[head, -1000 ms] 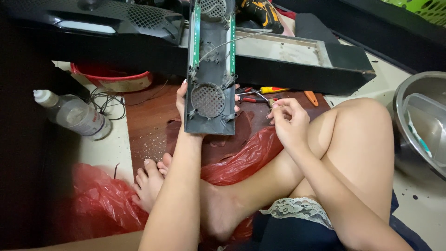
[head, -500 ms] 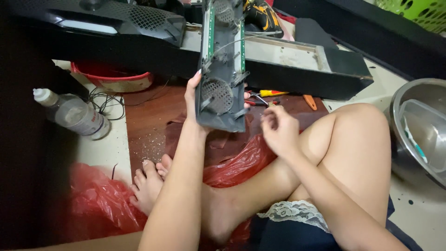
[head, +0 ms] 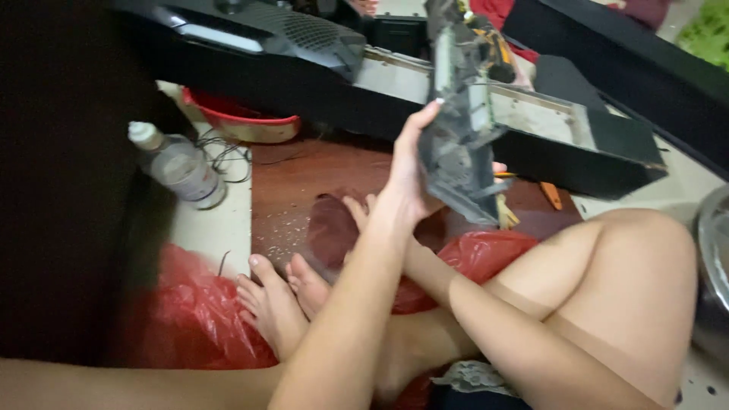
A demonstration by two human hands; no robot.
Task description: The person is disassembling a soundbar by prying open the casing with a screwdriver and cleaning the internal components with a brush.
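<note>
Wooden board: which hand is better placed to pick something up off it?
Right, probably. The right hand is down at the wooden board, reaching under the other arm, though it is mostly hidden. The left hand is raised and occupied, gripping the grey panel.

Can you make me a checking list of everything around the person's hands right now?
Surface: brown wooden board with small crumbs.
Job's things: dark grey plastic panel, held up and tilted.
Clutter: clear bottle, red bowl, red plastic bag, orange-handled tools.
Hands: left hand grips the panel; right hand reaches low, mostly hidden.
Cables: thin dark wire by the bottle.
Surroundings: long black casing.
</note>
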